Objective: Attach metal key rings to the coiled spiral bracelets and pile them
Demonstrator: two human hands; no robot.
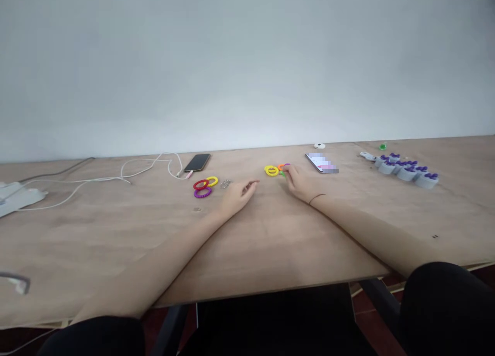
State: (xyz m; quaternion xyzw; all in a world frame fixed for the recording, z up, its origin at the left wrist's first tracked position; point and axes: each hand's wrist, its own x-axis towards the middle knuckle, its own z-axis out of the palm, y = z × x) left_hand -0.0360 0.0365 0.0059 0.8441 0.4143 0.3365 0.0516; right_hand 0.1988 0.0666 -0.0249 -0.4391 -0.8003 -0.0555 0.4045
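My left hand (237,195) rests on the table with its fingers loosely curved, a gap showing at the thumb and nothing visible in it. Beside it lie small metal rings or clasps (225,183). Farther left is a group of coil hair ties: a red one (200,184), a yellow one (212,181) and a purple one (202,192). My right hand (297,183) has its fingertips together on a second group, partly covering an orange coil hair tie (281,167) with bits of green and purple. Yellow coil hair ties (271,171) lie just left of those fingertips.
A dark phone (197,162) lies at the back left near white cables (147,161) and a power strip (21,198). Another phone (320,163), its screen lit, is right of centre. White-and-purple containers (406,173) stand at the right. A wall (247,72) borders the table.
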